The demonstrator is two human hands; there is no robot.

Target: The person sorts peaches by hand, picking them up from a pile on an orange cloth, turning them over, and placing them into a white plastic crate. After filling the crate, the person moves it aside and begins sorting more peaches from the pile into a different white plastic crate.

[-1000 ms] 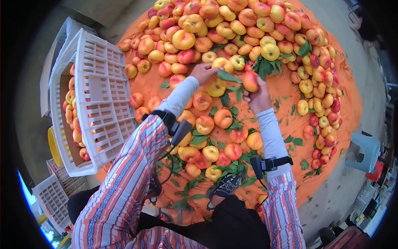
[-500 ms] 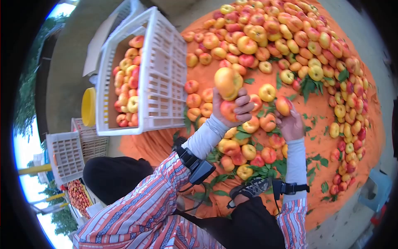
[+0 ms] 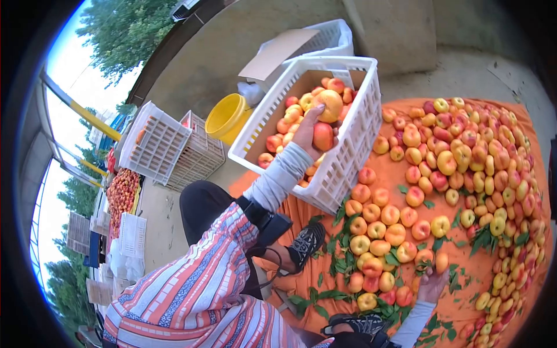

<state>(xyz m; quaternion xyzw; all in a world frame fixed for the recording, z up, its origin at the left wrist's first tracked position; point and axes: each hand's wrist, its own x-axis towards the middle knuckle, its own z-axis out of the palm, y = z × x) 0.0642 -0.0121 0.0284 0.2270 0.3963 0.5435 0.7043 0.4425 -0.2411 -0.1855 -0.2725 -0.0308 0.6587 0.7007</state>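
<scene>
My left hand is over the near side of a white plastic crate, closed around flat peaches. A large yellow-orange peach shows beyond the thumb, and a redder peach sits against the fingers. Below them lie more peaches inside the crate, which has a cardboard lining. Low over the orange cloth, my right hand has its fingers round a small orange peach. Another peach and green leaves are close to its fingertips.
A big heap of peaches covers the right of the orange cloth. Loose peaches and leaves lie before my shoes. A yellow bucket, a second white crate and stacked crates stand left and behind.
My view has swung left. My left hand has carried its peaches from above the cloth to the crate's inside. My right hand, still with a peach, now appears lower in view.
</scene>
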